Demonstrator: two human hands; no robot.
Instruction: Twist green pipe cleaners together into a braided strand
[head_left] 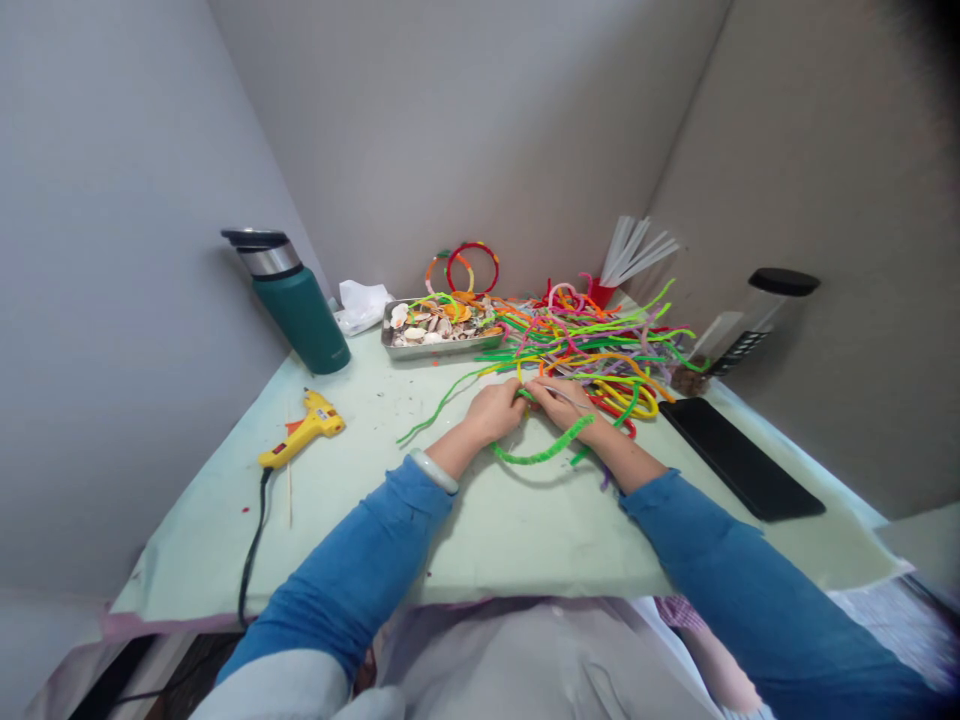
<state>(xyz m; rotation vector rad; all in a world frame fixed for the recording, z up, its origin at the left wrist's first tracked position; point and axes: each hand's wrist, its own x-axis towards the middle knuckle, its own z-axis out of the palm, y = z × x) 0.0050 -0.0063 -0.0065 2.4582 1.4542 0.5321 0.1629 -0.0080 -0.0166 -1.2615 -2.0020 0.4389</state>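
Note:
My left hand (495,410) and my right hand (559,402) come together over the middle of the table, fingers closed in a pinch. Between them they hold a fuzzy green pipe cleaner (540,458), whose loose end curves below the hands toward my right wrist. A bit of yellow shows at the fingertips, but how it joins the green is hidden. Just beyond my right hand lies a tangled heap of pipe cleaners (577,335) in many colours. One long green strand (439,408) stretches out to the left of my left hand.
A metal tray (442,350) of shells stands at the back, with two coloured rings (472,245) behind it. On the left are a teal bottle (304,315) and a yellow glue gun (304,432) with its cord. A black phone-like slab (739,458) and a clear bottle (757,315) stand right.

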